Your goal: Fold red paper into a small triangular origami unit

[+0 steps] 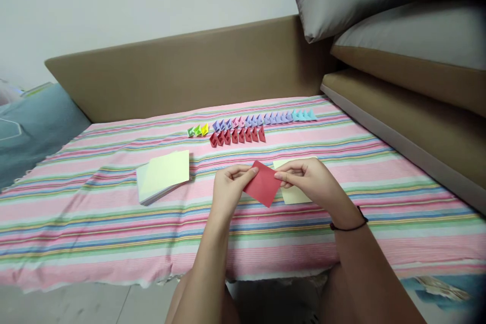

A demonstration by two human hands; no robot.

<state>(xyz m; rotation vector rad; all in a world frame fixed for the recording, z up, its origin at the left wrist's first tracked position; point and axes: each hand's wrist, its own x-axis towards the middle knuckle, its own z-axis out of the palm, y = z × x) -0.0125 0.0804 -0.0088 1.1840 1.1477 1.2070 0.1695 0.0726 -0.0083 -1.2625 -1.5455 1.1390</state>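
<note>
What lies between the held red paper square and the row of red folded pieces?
Only bare striped cloth separates red paper square from red folded pieces, head view.

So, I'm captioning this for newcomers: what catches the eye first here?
The red paper square, pinched between the left hand and right hand at the centre. Behind it, rows of small folded paper pieces line the striped cloth, and a stack of pale sheets lies to the left.

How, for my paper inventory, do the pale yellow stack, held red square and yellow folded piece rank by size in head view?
1. pale yellow paper stack
2. red paper square, nearer the camera
3. small yellow folded paper piece
</note>
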